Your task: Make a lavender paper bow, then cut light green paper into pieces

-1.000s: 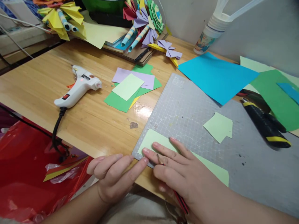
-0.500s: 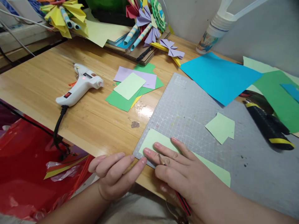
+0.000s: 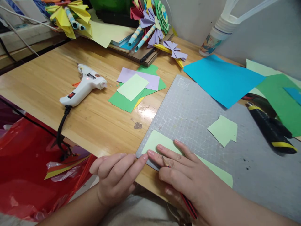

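My right hand lies over a light green paper strip, its fingers spread on the paper. A red and black pencil is tucked in that hand, its sharpened tip showing between the fingers. Beside it my left hand is half curled and holds nothing I can see; its index fingertip meets the right index fingertip at the strip's near left corner. The left thumb is mostly hidden. Under the strip is a grey cutting mat. A light green paper cutout rests farther right on the mat.
A white glue gun with a lit red light lies left, its cord over the table edge. Coloured paper pieces are stacked mid-table. Blue paper, black-and-yellow pliers, paper cups and paper flowers stand or lie around.
The whole view has shifted slightly. My left index fingertip has come up against the right one; the right hand still presses the strip with the pencil in it.
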Motion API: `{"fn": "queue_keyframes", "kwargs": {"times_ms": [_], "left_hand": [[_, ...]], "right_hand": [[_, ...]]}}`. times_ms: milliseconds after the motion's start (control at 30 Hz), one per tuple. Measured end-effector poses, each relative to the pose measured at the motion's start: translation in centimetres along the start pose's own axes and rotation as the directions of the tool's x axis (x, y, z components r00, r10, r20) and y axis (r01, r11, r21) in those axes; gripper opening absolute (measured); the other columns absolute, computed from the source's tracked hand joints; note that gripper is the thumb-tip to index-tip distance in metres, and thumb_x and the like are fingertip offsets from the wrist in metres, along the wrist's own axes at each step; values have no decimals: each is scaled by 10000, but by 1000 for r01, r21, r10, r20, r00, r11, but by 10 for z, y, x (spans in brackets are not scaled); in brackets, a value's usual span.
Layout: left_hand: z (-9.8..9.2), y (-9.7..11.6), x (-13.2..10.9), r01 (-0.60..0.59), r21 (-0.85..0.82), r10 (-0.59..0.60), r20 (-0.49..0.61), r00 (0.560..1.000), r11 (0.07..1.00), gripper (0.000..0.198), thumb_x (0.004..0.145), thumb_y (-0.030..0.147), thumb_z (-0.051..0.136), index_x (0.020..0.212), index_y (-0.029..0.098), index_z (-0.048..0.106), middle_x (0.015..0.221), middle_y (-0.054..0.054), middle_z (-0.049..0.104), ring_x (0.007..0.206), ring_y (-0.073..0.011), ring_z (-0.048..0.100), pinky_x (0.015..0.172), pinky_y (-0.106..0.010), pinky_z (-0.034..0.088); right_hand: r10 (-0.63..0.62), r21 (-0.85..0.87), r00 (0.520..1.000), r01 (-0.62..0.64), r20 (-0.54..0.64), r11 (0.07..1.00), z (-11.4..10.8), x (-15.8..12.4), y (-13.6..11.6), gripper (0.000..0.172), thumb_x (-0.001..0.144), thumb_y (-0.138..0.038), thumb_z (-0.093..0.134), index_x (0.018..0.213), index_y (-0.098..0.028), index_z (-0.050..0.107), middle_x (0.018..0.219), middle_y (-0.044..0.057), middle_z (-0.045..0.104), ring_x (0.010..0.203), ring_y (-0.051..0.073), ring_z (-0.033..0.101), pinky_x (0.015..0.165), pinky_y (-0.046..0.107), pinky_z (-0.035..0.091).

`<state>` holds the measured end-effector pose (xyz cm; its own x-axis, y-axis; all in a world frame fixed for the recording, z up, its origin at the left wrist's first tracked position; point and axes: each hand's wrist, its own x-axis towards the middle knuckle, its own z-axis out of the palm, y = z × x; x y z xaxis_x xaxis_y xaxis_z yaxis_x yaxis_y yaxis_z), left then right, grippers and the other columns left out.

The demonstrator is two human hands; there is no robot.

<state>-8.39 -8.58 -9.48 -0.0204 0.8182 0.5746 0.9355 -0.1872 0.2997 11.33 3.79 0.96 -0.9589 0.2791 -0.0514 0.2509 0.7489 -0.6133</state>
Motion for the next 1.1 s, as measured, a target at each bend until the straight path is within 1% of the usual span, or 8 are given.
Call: {"fn": "queue_keyframes", "kwargs": {"times_ms": [100,167,267,533,667,767,867,1100], "left_hand": [[-6,8,18,28,30,-23,-170,985,999,395,868,211,589,1238,346,622,808,-14,676,809,-203,521,708,-381,347],[-7,10,24,28,27,-24,-166,986,999,359,879,199,573,1199,347,643,811,-11,669,802,-193,526,693,-374,350],[-6,12,25,28,38,-21,-185,983,999,308,888,221,582,1163,334,661,826,-20,666,797,-193,535,697,-381,351],[-3,8,22,14,90,2,-181,983,996,241,867,258,623,1092,323,682,860,-22,661,825,-188,549,714,-377,402],[-7,7,19,7,121,8,-128,992,993,286,849,241,581,1101,327,684,928,20,650,843,-174,559,732,-393,413],[-19,19,23,43,-1,-43,-33,999,999,392,787,133,524,1124,280,658,1019,-33,629,925,-223,561,815,-445,411],[-32,34,40,-42,-227,58,66,996,973,387,812,89,467,1121,248,637,1070,-50,652,989,-230,574,848,-434,397],[-34,42,96,-388,-222,445,367,817,895,243,957,315,494,1123,205,633,1291,-44,632,1102,-207,592,934,-374,372]], "right_hand": [[157,116,963,-135,-217,984,-4,-5,2,152,921,-181,488,1048,-263,474,1352,84,594,1268,235,542,1093,471,402],[309,136,871,-277,-382,951,-8,-8,8,116,909,-243,521,988,-266,440,1231,107,637,1134,259,627,909,433,541],[439,115,805,-431,-399,895,-16,-9,15,166,875,-318,567,922,-265,416,991,90,661,732,226,668,560,361,551],[538,363,834,-466,-125,807,-29,-1,13,191,865,-263,532,766,-244,370,717,-6,603,538,116,480,481,255,431],[524,459,851,-447,-47,768,-30,-2,11,177,899,-282,499,770,-230,388,769,14,627,639,131,550,551,263,451],[496,497,867,-413,-42,763,-30,-4,11,177,901,-244,502,770,-224,386,793,18,634,703,134,577,596,263,455],[446,551,894,-358,-30,754,-30,-7,15,177,899,-187,502,783,-222,374,824,14,634,718,116,570,623,250,451],[354,716,933,-202,-67,669,-26,-11,34,162,892,-138,479,807,-225,371,852,-7,612,588,75,491,462,190,373]]}}
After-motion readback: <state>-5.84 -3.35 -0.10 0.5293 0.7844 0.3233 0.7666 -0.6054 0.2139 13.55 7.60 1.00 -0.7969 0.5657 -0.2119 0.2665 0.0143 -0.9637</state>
